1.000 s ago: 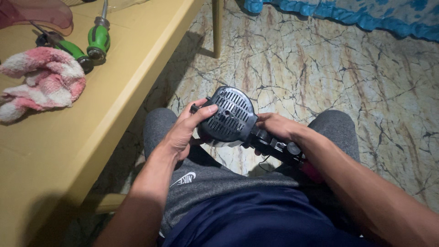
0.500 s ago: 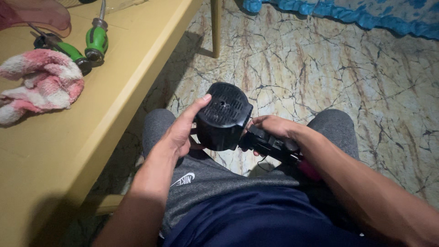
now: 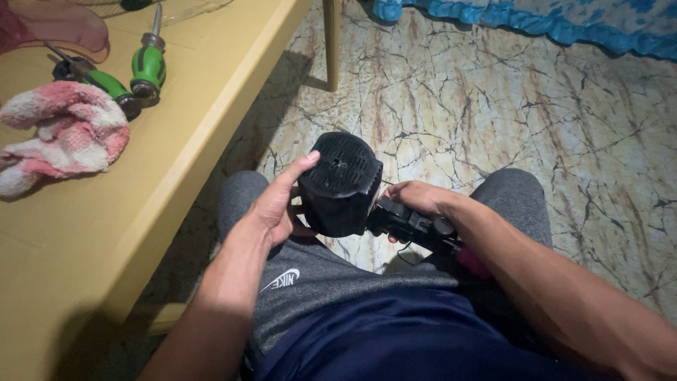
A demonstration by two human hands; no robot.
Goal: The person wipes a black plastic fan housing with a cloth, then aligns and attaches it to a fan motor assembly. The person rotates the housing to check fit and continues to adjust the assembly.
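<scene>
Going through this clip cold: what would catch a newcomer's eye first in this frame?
First, the black vented motor housing held over the lap at centre, the left hand cupping its side and the right hand gripping the black handle behind it. Next, on the yellow table at upper left, a pink-and-white cloth lies beside two green-handled screwdrivers. A cracked marble-pattern floor fills the right.

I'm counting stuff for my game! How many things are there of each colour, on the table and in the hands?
Green: 2, the two screwdrivers, one upright in the picture, the other slanted beside it.
Pink and white: 1, the cloth on the yellow table.
Black: 1, the round motor housing, held between the left hand and the right hand.
Total: 4
</scene>
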